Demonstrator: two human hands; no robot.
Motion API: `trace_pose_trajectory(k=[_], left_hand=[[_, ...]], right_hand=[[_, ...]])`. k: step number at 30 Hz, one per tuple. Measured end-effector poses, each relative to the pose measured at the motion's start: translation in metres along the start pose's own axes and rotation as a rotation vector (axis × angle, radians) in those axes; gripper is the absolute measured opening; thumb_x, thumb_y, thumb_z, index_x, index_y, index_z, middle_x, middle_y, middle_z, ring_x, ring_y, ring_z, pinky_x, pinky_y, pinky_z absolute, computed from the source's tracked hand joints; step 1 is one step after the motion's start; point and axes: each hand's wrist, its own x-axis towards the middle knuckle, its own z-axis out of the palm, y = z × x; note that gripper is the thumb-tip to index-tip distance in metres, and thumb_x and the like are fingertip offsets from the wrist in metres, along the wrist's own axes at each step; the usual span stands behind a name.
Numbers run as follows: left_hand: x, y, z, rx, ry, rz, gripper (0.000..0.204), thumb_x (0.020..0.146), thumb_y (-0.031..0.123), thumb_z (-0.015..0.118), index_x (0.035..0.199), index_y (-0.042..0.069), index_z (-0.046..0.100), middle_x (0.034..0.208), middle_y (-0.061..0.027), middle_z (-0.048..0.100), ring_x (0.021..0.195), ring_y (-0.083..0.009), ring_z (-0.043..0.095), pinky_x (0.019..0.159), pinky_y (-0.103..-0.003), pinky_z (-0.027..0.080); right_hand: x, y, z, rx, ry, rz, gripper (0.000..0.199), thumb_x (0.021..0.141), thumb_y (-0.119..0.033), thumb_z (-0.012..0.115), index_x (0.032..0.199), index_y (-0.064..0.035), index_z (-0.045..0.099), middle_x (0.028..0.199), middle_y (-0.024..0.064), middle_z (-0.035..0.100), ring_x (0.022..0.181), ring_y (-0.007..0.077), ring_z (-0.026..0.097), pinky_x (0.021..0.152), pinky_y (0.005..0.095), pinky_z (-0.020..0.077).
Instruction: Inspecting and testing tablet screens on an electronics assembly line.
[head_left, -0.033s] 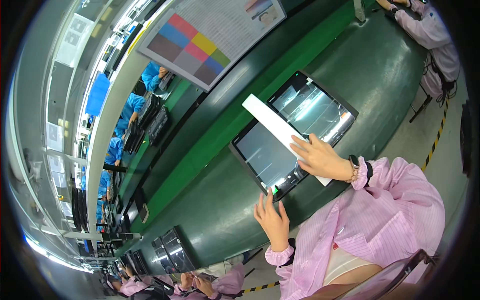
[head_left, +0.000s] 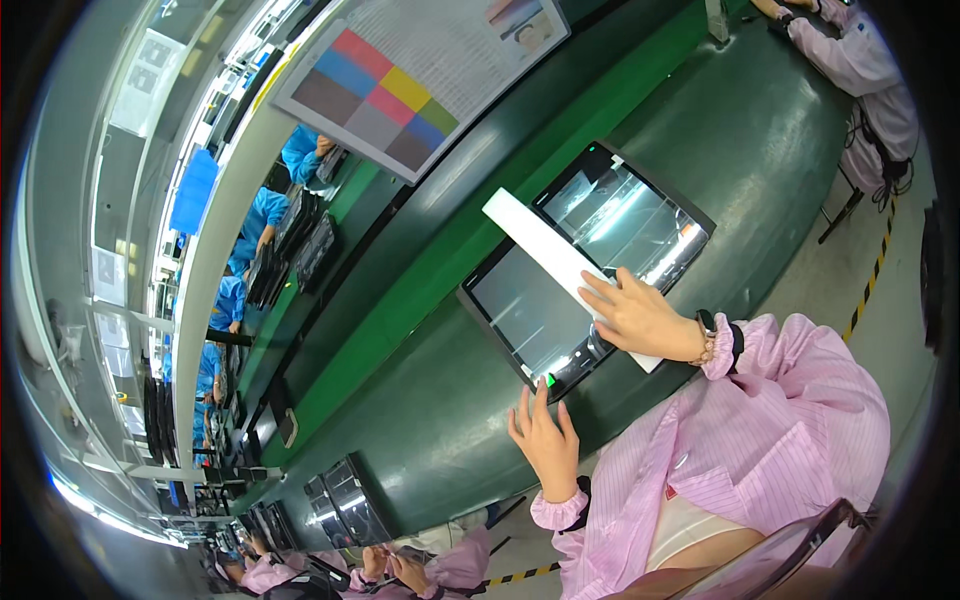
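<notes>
Two glossy dark panels in black frames lie side by side on the green bench: a left panel [head_left: 530,305] and a right panel [head_left: 615,210]. A long flat white strip [head_left: 540,235] lies slantwise between them, covering their adjoining edges. My right hand [head_left: 645,318] rests on the strip's near end, fingers spread, holding nothing. At the left panel's near corner is my left hand [head_left: 545,440], open with its fingers apart. One of its fingertips reaches the frame beside a small green light [head_left: 549,380]; firm contact cannot be told.
A printed sheet with coloured squares [head_left: 375,95] hangs beyond the bench [head_left: 450,440]. Another dark panel [head_left: 345,500] lies farther left. People in pink sit at lower left [head_left: 460,565] and upper right [head_left: 850,60]; people in blue [head_left: 262,215] work across the line beside stacked black parts [head_left: 285,250].
</notes>
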Motion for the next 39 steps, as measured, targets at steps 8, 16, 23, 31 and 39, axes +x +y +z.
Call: trace_pose_trajectory(k=[8, 16, 23, 31, 39], left_hand=[[0.010, 0.011, 0.004, 0.043, -0.012, 0.022, 0.036, 0.087, 0.011, 0.056, 0.122, 0.005, 0.051, 0.122, -0.0046, 0.056, 0.120, -0.0240, 0.046, 0.102, -0.045, 0.028], [0.036, 0.066, 0.015, -0.079, -0.106, 0.160, 0.038, 0.087, 0.012, 0.056, 0.123, 0.005, 0.051, 0.124, -0.0054, 0.055, 0.122, -0.0247, 0.044, 0.104, -0.044, 0.026], [0.054, 0.109, 0.035, -0.137, -0.207, 0.294, 0.041, 0.087, 0.013, 0.057, 0.127, 0.006, 0.048, 0.126, -0.0042, 0.054, 0.123, -0.0249, 0.043, 0.104, -0.045, 0.025], [0.071, 0.123, 0.054, -0.046, -0.161, 0.293, 0.044, 0.088, 0.015, 0.057, 0.129, 0.004, 0.046, 0.128, -0.0080, 0.052, 0.122, -0.0251, 0.043, 0.103, -0.045, 0.027], [0.080, 0.090, 0.039, -0.080, -0.141, 0.205, 0.042, 0.088, 0.016, 0.056, 0.128, 0.007, 0.047, 0.126, -0.0102, 0.052, 0.123, -0.0265, 0.043, 0.104, -0.044, 0.027]], right_hand=[[0.000, 0.011, -0.004, 0.013, 0.001, -0.015, 0.052, 0.074, -0.019, 0.066, 0.121, -0.0011, 0.052, 0.130, 0.0128, 0.047, 0.092, 0.0300, 0.049, 0.074, 0.0373, 0.0504], [-0.009, 0.083, -0.059, -0.184, 0.172, 0.099, 0.050, 0.073, -0.016, 0.065, 0.121, -0.0096, 0.053, 0.129, 0.0059, 0.050, 0.084, 0.0247, 0.047, 0.072, 0.0343, 0.0474], [-0.045, 0.135, -0.076, -0.229, 0.051, 0.114, 0.051, 0.075, -0.020, 0.067, 0.124, -0.0104, 0.054, 0.131, 0.0051, 0.050, 0.083, 0.0250, 0.049, 0.073, 0.0336, 0.0470], [-0.044, 0.135, -0.075, -0.228, 0.043, 0.150, 0.050, 0.075, -0.020, 0.067, 0.123, -0.0101, 0.055, 0.130, 0.0052, 0.050, 0.086, 0.0238, 0.050, 0.072, 0.0328, 0.0459], [-0.043, 0.135, -0.076, -0.194, 0.049, 0.158, 0.049, 0.078, -0.018, 0.065, 0.125, -0.0105, 0.052, 0.131, 0.0048, 0.049, 0.086, 0.0247, 0.048, 0.073, 0.0337, 0.0453]])
